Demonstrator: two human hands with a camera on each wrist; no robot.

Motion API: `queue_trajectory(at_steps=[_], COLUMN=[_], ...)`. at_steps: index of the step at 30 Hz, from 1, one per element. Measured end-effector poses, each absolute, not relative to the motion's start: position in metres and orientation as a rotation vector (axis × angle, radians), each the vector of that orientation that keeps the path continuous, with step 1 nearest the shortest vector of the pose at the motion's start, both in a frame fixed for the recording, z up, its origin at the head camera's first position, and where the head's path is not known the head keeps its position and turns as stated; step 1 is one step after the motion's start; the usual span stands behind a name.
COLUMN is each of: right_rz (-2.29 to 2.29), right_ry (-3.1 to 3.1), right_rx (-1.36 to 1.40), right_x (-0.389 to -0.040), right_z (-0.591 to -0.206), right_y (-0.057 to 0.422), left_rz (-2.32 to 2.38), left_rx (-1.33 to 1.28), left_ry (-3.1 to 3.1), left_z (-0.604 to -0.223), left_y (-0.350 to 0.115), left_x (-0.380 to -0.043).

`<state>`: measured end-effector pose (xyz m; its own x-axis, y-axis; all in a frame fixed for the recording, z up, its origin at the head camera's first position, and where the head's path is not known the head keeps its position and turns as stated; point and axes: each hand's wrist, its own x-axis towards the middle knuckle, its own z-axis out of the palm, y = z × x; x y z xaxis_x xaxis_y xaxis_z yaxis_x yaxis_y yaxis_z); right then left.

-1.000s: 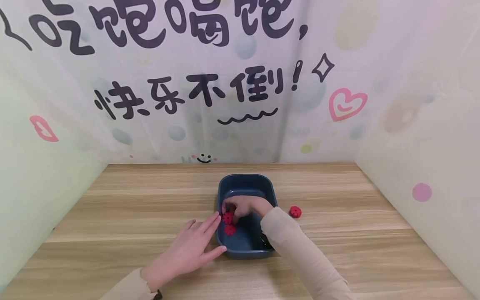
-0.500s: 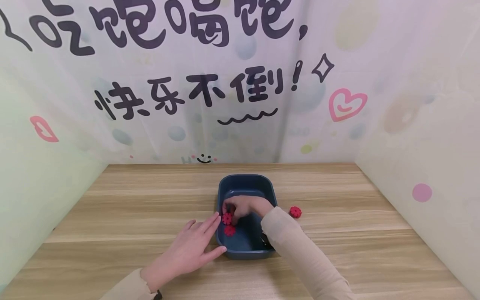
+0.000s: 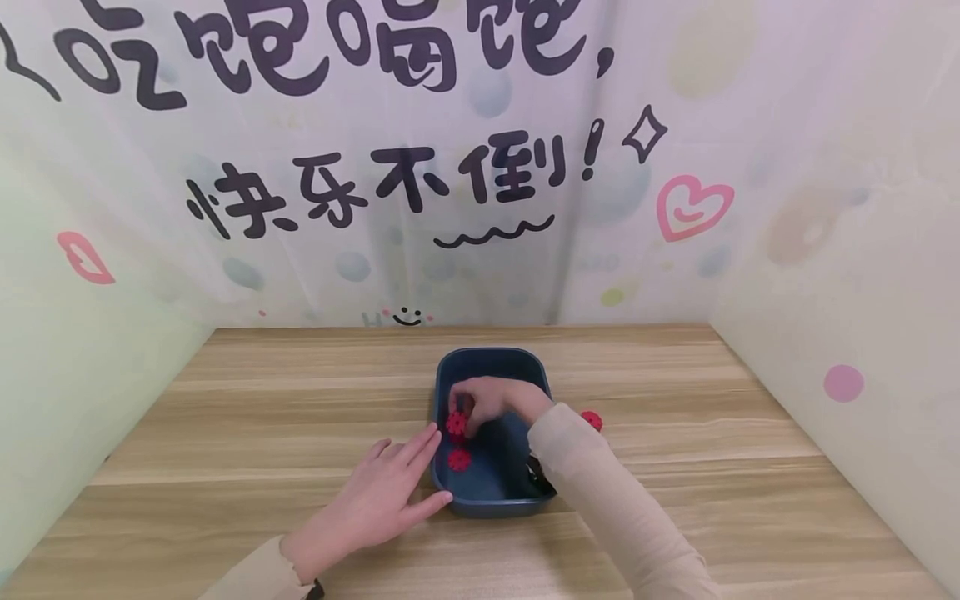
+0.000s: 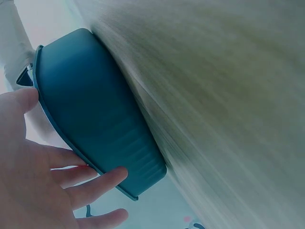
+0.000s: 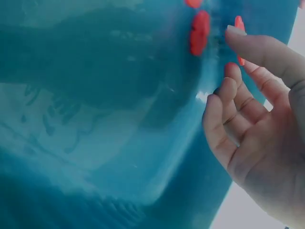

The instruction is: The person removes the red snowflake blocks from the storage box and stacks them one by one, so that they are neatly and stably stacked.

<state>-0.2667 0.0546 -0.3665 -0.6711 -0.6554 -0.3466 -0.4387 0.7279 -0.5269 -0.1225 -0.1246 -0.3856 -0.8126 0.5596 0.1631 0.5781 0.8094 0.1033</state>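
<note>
A dark blue plastic tub (image 3: pixel 491 507) stands on the table. My left hand (image 3: pixel 375 492) lies along its left side with fingers spread, fingertips at the rim, also seen in the left wrist view beside the tub wall (image 4: pixel 90 105). My right hand (image 3: pixel 491 398) reaches inside the tub and pinches a red notched disc (image 3: pixel 457 422) between thumb and fingers. In the right wrist view this disc (image 5: pixel 239 24) shows edge-on at the fingertips. Below it, another red disc (image 3: pixel 459 459) lies on the tub floor, and part of a further red piece shows just under the held one.
One more red disc (image 3: pixel 592 419) lies on the wooden table (image 3: pixel 315 392) right of the tub, partly covered by the right sleeve (image 3: pixel 600 475). A white printed curtain (image 3: pixel 420 275) hangs behind the table, with pale walls on both sides.
My right hand has risen slightly toward the back of the tub with the red disc in its fingers, uncovering red beneath it. My left hand stays where it was.
</note>
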Motion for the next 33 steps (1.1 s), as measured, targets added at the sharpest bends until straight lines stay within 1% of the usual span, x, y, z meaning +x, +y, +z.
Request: queue_trajectory(at_steps=[8,15,33], right_rz=[-0.607,-0.657,-0.779], right_ry=[2.448,2.505,2.493], right_rx=[-0.936,-0.96,-1.026], right_x=[-0.271,-0.273,-0.264], right_z=[-0.338,-0.32,-0.313], right_y=[0.065,0.085,0.164], left_rz=[-0.232,-0.226,-0.197], left_rx=[-0.903,-0.898,-0.9], left_ry=[-2.843,-2.845,-2.826], left_z=[-0.386,-0.385,-0.387], left_y=[-0.125,-0.124,-0.125], left_x=[-0.122,-0.121,-0.121])
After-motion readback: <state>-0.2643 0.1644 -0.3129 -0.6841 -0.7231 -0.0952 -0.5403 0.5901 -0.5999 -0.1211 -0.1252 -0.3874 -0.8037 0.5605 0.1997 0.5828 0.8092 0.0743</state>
